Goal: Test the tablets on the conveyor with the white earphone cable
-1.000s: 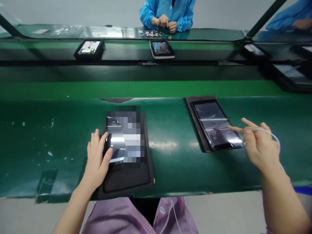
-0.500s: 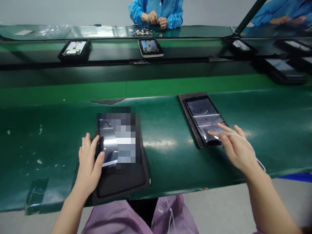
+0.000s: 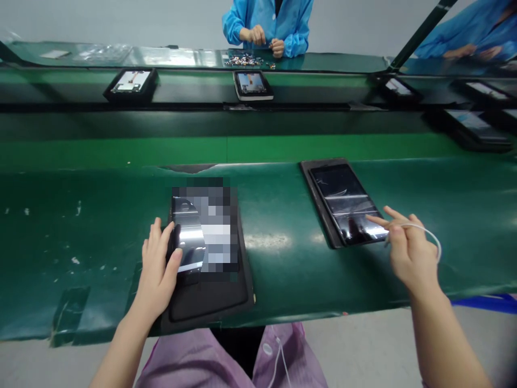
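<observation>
My left hand [image 3: 159, 269] rests with its fingers spread at the left edge of a dark, glossy tablet [image 3: 191, 237], part of which is pixelated. That tablet lies on a black padded tray [image 3: 210, 302]. On the right, a second tablet [image 3: 345, 202] with a dark, reflective screen lies on another black pad [image 3: 321, 210]. At its lower right corner is my right hand [image 3: 412, 248], holding a white cable [image 3: 434, 237] whose end is hidden near the thumb. One finger stretches over the screen; contact is unclear.
Beyond the green table [image 3: 100, 215], devices on black trays [image 3: 131, 86] stand along a green belt [image 3: 181, 151]. A person in blue [image 3: 269, 27] handles small parts [image 3: 244, 59] across it. More trays sit at the far right.
The view has shifted slightly. My right hand has moved right and off most of the right tablet's screen, whose picture has gone darker. My left hand stays at the left tablet's edge.
</observation>
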A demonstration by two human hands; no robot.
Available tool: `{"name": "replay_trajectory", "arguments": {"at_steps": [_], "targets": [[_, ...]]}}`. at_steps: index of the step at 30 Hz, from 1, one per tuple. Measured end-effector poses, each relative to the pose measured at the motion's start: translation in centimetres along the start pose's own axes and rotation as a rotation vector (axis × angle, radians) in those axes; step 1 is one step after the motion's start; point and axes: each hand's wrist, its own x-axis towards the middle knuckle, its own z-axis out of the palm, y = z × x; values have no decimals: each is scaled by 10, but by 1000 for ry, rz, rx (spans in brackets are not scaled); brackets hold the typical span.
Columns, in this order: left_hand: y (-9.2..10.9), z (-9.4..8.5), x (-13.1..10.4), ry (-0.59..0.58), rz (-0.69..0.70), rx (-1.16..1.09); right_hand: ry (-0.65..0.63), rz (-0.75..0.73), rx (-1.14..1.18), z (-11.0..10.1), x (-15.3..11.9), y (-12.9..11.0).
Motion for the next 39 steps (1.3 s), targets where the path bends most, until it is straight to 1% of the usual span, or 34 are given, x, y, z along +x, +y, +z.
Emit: {"name": "replay_trajectory", "arguments": {"at_steps": [7, 10, 12, 14, 15, 17, 18, 19, 20, 21, 22, 23, 25, 27, 29, 30, 32, 35, 39], "targets": [[1, 3, 0, 20, 14, -22, -13, -52, -36, 4, 18, 2], [0, 3, 0, 27, 20, -21, -12, -71, -25, 8, 19, 0], [1, 3, 0, 22, 19, -12, -17, -83, -6, 10, 19, -6], [4, 2, 0, -7, 8, -2, -6, -52, 34, 14, 22, -17], [6, 1, 1, -26, 1, 4, 19, -8, 74, 17, 26, -25], [11, -1, 1, -63, -5, 19, 62, 114, 180, 28, 40, -48], [13, -2, 1, -82, -1, 32, 67, 174, 244, 36, 50, -63], [15, -3, 0, -102, 8, 50, 41, 228, 330, 44, 61, -80], [18, -4, -2, -123, 19, 70, -18, 268, 424, 55, 73, -99], [20, -5, -5, -143, 28, 91, -103, 297, 536, 67, 86, -119], [23, -5, -9, -160, 34, 112, -215, 328, 682, 81, 99, -139], [25, -6, -14, -173, 34, 129, -302, 324, 765, 96, 113, -157], [27, -5, -24, -196, 24, 150, -413, 309, 864, 130, 138, -188], [27, -3, -32, -221, 16, 154, -498, 308, 928, 162, 160, -210], [27, 0, -36, -235, 16, 150, -574, 323, 981, 188, 175, -225], [26, 1, -37, -237, 14, 148, -610, 333, 1003, 197, 181, -230], [26, 4, -36, -240, 8, 146, -676, 355, 1039, 209, 186, -237], [25, 7, -34, -241, -3, 135, -749, 387, 1074, 215, 189, -240], [23, 9, -35, -232, -12, 120, -799, 425, 1092, 216, 188, -238]]}}
